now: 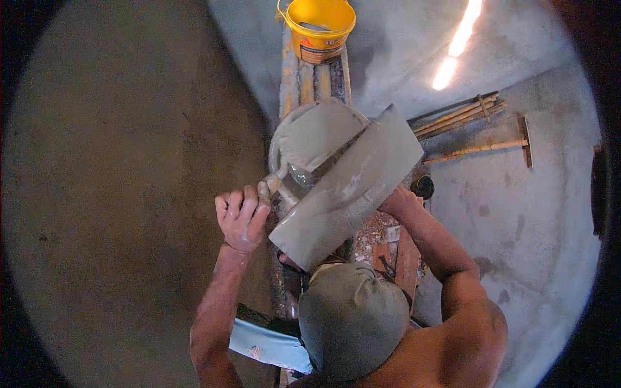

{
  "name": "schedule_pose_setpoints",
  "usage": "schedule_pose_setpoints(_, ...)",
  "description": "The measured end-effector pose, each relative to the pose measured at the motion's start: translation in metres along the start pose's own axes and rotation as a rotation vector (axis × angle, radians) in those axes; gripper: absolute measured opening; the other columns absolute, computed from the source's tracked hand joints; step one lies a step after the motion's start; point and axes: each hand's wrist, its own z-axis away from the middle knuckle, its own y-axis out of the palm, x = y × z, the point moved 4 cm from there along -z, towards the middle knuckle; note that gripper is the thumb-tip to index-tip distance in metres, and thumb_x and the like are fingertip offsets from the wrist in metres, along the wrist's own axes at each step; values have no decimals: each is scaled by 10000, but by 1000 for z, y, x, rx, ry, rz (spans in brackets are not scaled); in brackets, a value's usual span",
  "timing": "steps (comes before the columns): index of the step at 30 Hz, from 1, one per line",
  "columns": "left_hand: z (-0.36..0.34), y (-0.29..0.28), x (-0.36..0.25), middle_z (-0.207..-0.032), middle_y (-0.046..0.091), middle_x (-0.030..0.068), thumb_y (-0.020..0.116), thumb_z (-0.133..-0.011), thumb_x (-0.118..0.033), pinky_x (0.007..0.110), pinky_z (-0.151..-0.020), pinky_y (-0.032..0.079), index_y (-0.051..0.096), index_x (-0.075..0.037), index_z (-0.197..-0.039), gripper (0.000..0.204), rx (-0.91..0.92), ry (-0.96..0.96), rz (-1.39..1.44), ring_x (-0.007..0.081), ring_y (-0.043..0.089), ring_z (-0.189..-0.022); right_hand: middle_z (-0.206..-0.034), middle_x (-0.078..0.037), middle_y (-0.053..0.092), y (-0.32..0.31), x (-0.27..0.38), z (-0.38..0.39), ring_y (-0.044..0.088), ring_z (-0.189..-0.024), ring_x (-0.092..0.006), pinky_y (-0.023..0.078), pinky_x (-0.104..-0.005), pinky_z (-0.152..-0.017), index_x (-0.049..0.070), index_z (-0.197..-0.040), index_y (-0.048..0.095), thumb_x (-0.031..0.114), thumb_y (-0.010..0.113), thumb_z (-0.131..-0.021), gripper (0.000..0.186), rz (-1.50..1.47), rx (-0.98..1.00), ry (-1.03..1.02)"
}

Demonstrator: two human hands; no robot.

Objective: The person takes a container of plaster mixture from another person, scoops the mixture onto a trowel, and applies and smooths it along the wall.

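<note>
Yellow bucket (319, 29) on planks — bamboo sticks (460, 116) beyond

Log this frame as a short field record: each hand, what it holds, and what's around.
left hand: grips the handle of a trowel loaded with grey mortar
right hand: mostly hidden, supports a mortar-coated board from beneath
trowel and board: blade rests at the board's upper edge
nearby: yellow bucket on planks; bamboo sticks on the grey floor

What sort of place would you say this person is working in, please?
Probably a building site during plastering: the left hand grips a trowel loaded with grey mortar beside a mortar-covered board, a yellow bucket and rough plastered walls.
</note>
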Motion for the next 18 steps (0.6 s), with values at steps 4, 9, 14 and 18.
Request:
schedule_pose_setpoints(4, 31, 23, -13, -917, 614, 108, 655, -837, -198, 466, -774, 469, 652, -55, -1022, 234, 196, -344, 107, 293, 600, -883, -1421, -100, 551, -2, -16, 0, 457, -1357, -329, 278, -524, -1188, 160, -1404, 543, 361, 622, -940, 512, -85, 76, 75)
schedule_pose_setpoints(9, 18, 17, -36, -1052, 630, 59, 700, -908, -374, 455, -824, 517, 637, -63, -1127, 386, 169, -1232, 908, 265, 627, -811, -1408, -108, 566, -33, -41, 24, 504, -1317, -303, 375, -443, -1130, 114, -1378, 568, 261, 786, -834, 605, 184, 287, 323)
schedule_pose_setpoints(14, 65, 75, -72, -1204, 622, 46, 712, -906, -451, 472, -911, 536, 560, -155, -1303, 518, 86, -2129, 1851, 230, 635, -1015, -1392, -152, 573, -60, -61, 24, 521, -1305, -329, 394, -442, -1111, 70, -1378, 562, 278, 793, -811, 646, -14, 13, 427)
schedule_pose_setpoints(18, 72, 123, -92, -1224, 648, 45, 700, -897, -438, 494, -966, 481, 583, -134, -1264, 491, 22, -2078, 1986, 251, 594, -1111, -1465, -201, 500, -65, -68, 15, 424, -1382, -378, 308, -493, -1170, 54, -1403, 530, 265, 659, -909, 552, 71, 126, 527)
